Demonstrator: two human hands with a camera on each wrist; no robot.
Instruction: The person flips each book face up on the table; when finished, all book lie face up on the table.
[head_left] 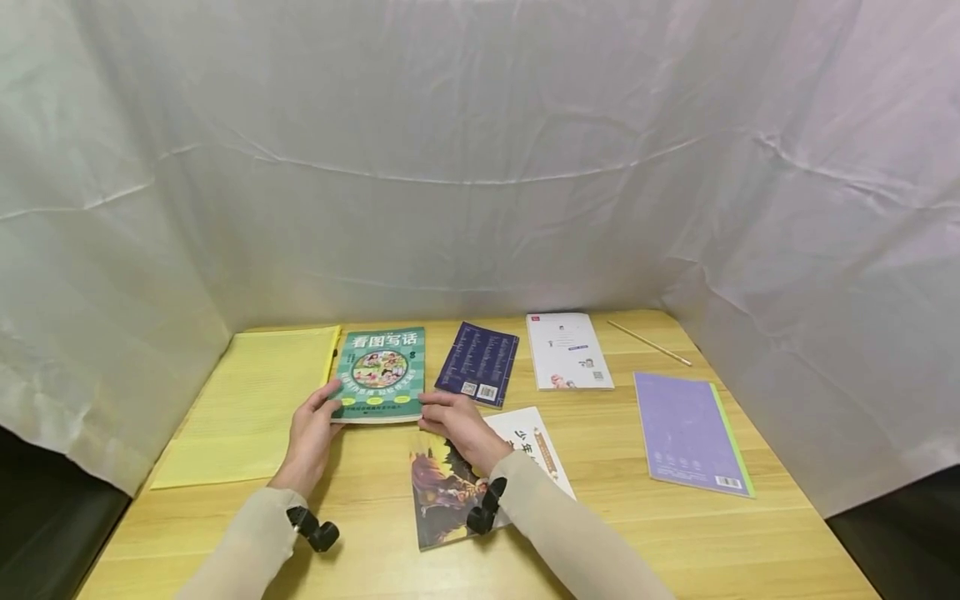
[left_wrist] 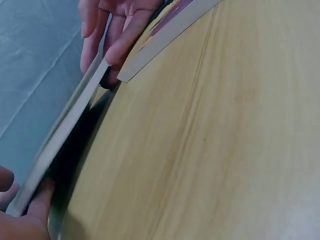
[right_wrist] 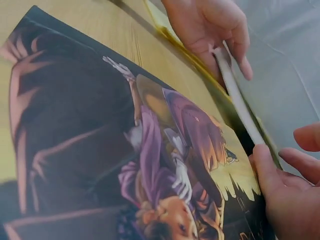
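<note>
A green picture book [head_left: 378,373] lies on the wooden table [head_left: 615,517], its near edge raised a little. My left hand [head_left: 328,406] pinches its near left corner, thumb on the cover. My right hand [head_left: 432,409] grips its near right corner. The left wrist view shows the book's white page edge [left_wrist: 70,125] lifted off the table, with my left hand [left_wrist: 22,212] at one end and my right hand [left_wrist: 112,35] at the other. In the right wrist view the page edge [right_wrist: 240,105] runs between my left hand [right_wrist: 215,30] and my right hand [right_wrist: 280,190].
An illustrated book [head_left: 450,487] with a purple figure [right_wrist: 160,165] lies under my right forearm. A yellow pad [head_left: 251,400] lies left of the green book. Behind and to the right lie a dark blue booklet [head_left: 477,363], a white booklet [head_left: 567,350], a pencil [head_left: 648,342] and a purple notebook [head_left: 690,429]. White cloth walls the table in.
</note>
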